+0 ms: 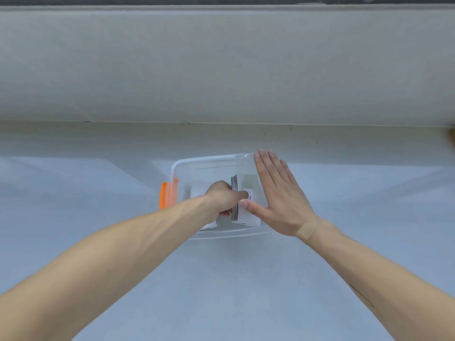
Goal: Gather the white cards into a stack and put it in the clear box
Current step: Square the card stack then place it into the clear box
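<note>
At frame centre, the stack of white cards point(235, 199) was gripped on edge inside the clear box point(187, 166) by the left hand point(222, 198); the right hand point(280, 193), fingers extended flat, was laid against the box's right side.

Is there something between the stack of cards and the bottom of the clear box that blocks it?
Nothing visible blocks it. The stack of cards is already inside the clear box, gripped by the left hand. The right hand rests open along the box's right side. No lid covers the opening; the orange latch sits outside on the left.
</note>
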Tool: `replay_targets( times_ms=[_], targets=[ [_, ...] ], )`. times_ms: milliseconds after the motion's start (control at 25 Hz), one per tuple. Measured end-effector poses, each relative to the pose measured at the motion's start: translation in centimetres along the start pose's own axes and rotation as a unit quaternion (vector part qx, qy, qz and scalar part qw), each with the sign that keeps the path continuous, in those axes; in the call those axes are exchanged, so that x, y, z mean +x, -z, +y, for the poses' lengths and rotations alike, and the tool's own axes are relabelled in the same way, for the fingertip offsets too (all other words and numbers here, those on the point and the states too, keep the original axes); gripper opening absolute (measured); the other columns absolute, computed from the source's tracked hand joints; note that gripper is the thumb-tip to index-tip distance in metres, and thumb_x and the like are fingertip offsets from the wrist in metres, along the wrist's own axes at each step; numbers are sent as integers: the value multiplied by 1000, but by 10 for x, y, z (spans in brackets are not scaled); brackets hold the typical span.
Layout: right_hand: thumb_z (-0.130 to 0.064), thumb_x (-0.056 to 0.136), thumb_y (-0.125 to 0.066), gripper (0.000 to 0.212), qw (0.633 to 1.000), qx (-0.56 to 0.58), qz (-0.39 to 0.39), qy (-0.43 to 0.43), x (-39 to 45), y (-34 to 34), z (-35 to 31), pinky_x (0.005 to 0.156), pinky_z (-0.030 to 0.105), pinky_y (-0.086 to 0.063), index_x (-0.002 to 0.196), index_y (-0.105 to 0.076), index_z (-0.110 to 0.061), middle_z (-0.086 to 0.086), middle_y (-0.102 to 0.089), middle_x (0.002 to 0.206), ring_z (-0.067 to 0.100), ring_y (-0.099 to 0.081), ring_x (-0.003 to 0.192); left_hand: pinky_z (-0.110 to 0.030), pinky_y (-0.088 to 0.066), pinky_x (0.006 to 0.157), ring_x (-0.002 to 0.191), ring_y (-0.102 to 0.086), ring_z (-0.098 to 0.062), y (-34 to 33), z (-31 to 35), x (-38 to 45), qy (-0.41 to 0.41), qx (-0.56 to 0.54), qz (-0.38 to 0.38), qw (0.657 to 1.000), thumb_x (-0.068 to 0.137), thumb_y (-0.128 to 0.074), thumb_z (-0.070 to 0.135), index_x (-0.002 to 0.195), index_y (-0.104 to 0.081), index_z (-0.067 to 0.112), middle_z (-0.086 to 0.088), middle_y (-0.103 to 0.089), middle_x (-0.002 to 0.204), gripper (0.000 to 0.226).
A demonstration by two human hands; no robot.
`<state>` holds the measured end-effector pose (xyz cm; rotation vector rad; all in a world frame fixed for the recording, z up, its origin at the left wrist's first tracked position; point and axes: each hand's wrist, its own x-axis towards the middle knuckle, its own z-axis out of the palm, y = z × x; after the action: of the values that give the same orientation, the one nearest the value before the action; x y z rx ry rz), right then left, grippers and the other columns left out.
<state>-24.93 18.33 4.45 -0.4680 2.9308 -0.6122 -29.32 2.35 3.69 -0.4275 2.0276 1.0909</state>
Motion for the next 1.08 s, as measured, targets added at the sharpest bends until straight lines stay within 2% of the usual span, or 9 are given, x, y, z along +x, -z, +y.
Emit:
replay_targets(
  times_ms=[200, 280, 400, 520, 680, 800, 920, 960, 1080],
  targets=[
    [-74, 88, -26, 93, 1000, -1, 7, 1, 0, -2, -1, 120, 37, 7, 152, 9, -16, 3, 7, 162, 14, 18, 146, -24, -39, 51, 52, -44, -18, -10, -5, 7, 33, -22, -5, 999, 78, -61, 19, 61, -49, 17, -1, -46, 56, 21],
    [-73, 88, -28, 93, 1000, -3, 9, 0, 1, -3, 0, 120, 36, 7, 152, 9, -16, 3, 6, 162, 14, 17, 146, -25, -38, 52, 55, -43, -21, -12, -6, 8, 32, -16, -1, 999, 79, -60, 19, 67, -52, 13, -3, -47, 60, 16],
    [-73, 88, -27, 92, 1000, -1, 15, 0, 1, -3, -1, 120, 38, 6, 152, 9, -16, 3, 6, 162, 14, 17, 146, -28, -40, 58, 65, -49, -25, -14, -6, 8, 22, 61, 23, 998, 83, -62, 23, 76, -51, 9, -4, -48, 66, 19],
    [-73, 88, -27, 92, 1000, 3, 16, -2, 0, -3, -2, 121, 41, 3, 152, 8, -16, 2, 6, 162, 14, 16, 146, -28, -32, 48, 59, -47, -23, -14, -3, 5, 11, 149, 43, 988, 88, -60, 24, 70, -46, 9, -3, -47, 61, 27],
    [-71, 88, -31, 93, 1000, 12, 23, -10, 0, -3, -3, 121, 45, -2, 152, 8, -16, 0, 7, 162, 14, 16, 146, -29, -38, 55, 72, -52, -28, -11, -3, 1, -3, 160, 58, 985, 85, -51, 11, 81, -53, 6, -8, -56, 74, 7],
    [-71, 87, -35, 94, 999, 9, 24, -23, -1, -3, -3, 121, 48, -3, 152, 8, -16, -1, 7, 162, 15, 15, 146, -29, -41, 55, 74, -55, -29, -11, -3, 0, -3, 170, 53, 984, 85, -51, 13, 83, -55, 2, -13, -61, 85, 11],
    [-71, 86, -34, 90, 999, 13, 27, -33, -1, -3, -3, 119, 53, -4, 152, 7, -24, -3, 5, 162, 18, 12, 147, -36, -54, 71, 82, -66, -32, -14, -2, 2, 6, 156, 39, 987, 88, -51, 17, 97, -63, 1, -14, -69, 96, 22],
    [-72, 85, -33, 89, 999, 14, 27, -36, -1, -3, -4, 119, 55, -5, 152, 6, -28, -5, 4, 162, 19, 10, 148, -36, -55, 74, 83, -66, -32, -16, -2, 2, 1, 166, 34, 986, 89, -50, 17, 95, -63, 2, -13, -68, 95, 21],
    [-72, 83, -33, 86, 998, 22, 20, -46, -2, -3, -4, 118, 58, -5, 151, 6, -36, -8, 3, 162, 23, 2, 148, -33, -44, 67, 81, -58, -31, -20, -1, -1, -28, 219, 31, 975, 89, -44, 12, 72, -49, 11, -8, -57, 83, 18]
  ],
)
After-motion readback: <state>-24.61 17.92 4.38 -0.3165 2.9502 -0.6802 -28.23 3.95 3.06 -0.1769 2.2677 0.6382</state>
